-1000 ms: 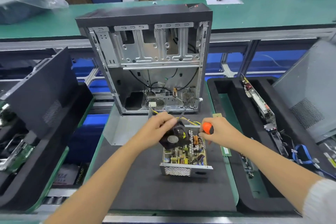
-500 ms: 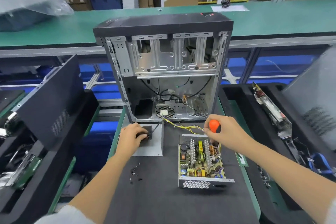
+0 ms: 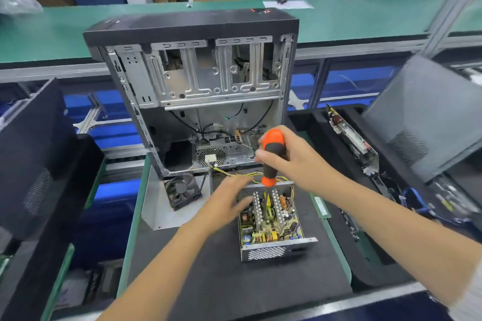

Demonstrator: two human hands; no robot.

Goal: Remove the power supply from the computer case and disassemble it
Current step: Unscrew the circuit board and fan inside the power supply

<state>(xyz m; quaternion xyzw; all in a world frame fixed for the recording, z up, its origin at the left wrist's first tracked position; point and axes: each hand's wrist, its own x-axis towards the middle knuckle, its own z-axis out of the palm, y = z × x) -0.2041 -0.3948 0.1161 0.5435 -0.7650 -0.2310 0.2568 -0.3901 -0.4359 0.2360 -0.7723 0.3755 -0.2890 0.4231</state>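
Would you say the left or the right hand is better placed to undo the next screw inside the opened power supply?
Right, most likely. The right hand already grips the screwdriver upright, its tip down among the heatsinks of the power supply. The left hand, blurred, holds no tool and sits at the unit's left edge, suited to steadying it.

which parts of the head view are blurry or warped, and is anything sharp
Head view: the left hand is smeared by motion blur over the power supply; the right hand and screwdriver are slightly soft; the computer case and fan read sharp; wide-angle distortion bows the green bench and the frame edges.
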